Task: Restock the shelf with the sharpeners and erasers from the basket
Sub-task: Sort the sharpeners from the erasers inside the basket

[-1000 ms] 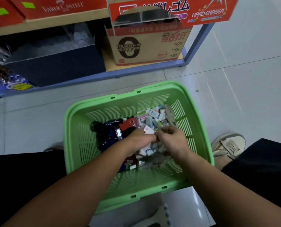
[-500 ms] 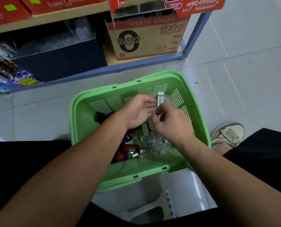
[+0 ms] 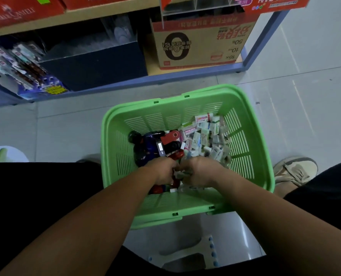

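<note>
A green basket (image 3: 251,136) stands on the floor in front of the shelf (image 3: 126,87). Small boxed erasers (image 3: 203,134) are heaped in its right half. Red and dark blue sharpeners (image 3: 157,145) lie in its left half. Both my hands are down inside the basket at its near side, close together. My left hand (image 3: 162,172) sits over the red sharpeners with fingers curled. My right hand (image 3: 201,172) curls its fingers into the eraser heap. Small pale packets show pinched between the two hands; the fingertips are hidden.
A cardboard box (image 3: 197,44) and a dark blue box (image 3: 94,64) fill the bottom shelf, with hanging packs (image 3: 22,70) at the left. A red eraser display (image 3: 269,3) sits above. My shoe (image 3: 295,170) is right of the basket, and a white stool (image 3: 185,253) is below me.
Half a second ago both hands held a small packet up above the basket's far side. They have dropped back down into the near side of the heap.
</note>
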